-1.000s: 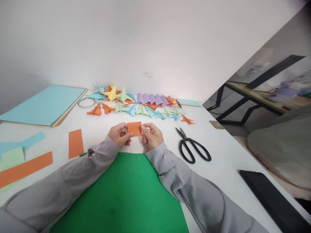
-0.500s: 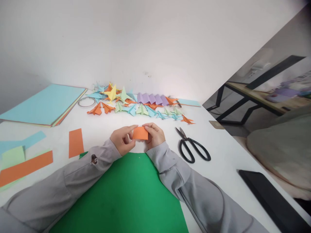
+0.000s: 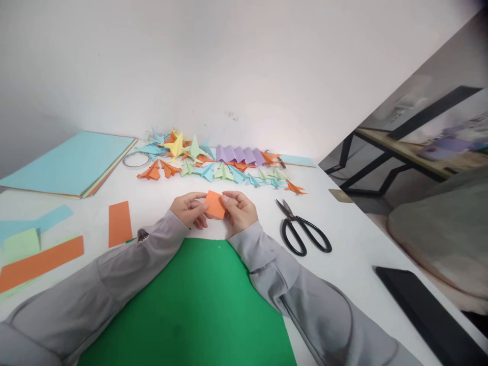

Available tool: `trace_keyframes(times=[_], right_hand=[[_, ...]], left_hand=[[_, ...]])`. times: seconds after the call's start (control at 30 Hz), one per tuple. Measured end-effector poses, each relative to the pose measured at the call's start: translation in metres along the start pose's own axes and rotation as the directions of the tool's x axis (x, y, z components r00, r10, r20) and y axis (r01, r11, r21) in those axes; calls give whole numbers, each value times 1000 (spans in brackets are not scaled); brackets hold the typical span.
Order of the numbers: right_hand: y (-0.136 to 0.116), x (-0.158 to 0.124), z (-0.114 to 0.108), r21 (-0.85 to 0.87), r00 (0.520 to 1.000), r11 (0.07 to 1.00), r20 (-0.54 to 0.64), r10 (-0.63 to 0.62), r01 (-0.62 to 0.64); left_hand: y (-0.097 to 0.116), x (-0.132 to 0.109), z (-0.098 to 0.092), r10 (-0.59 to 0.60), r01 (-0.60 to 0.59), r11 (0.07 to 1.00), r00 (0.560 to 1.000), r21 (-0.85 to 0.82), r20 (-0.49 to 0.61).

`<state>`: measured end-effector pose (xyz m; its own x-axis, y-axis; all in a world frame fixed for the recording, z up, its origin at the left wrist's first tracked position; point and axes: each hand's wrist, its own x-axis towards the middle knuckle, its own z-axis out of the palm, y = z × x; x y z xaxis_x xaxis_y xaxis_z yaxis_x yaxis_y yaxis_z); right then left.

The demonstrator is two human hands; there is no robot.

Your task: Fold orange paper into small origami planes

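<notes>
A small orange paper square (image 3: 214,204) is pinched between both hands, just above the white table (image 3: 354,254), and sits turned slightly askew. My left hand (image 3: 188,210) grips its left edge with thumb and fingers. My right hand (image 3: 240,211) holds its right edge the same way. Both grey sleeves rest over a large green sheet (image 3: 194,310) in front of me.
Black scissors (image 3: 303,231) lie right of my hands. A heap of folded paper figures (image 3: 217,165) and a tape ring (image 3: 135,160) sit behind. A stack of coloured sheets (image 3: 68,165) and orange strips (image 3: 119,223) lie left. A black flat object (image 3: 427,310) lies at the right edge.
The orange paper went from flat and facing me to tipped down, and now faces up again, rotated slightly. Both hands stayed in place, shifting their grip.
</notes>
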<state>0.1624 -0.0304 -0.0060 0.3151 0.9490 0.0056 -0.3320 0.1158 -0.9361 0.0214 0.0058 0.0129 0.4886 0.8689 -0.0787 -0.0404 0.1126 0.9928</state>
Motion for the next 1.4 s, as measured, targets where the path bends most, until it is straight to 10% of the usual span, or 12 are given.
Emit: trace_keyframes(times=[1.4], right_hand=[[-4,-5,0,-172,978,971,156,-137,163]], left_hand=[[5,-11,1,157,-175,924,984,339,80]])
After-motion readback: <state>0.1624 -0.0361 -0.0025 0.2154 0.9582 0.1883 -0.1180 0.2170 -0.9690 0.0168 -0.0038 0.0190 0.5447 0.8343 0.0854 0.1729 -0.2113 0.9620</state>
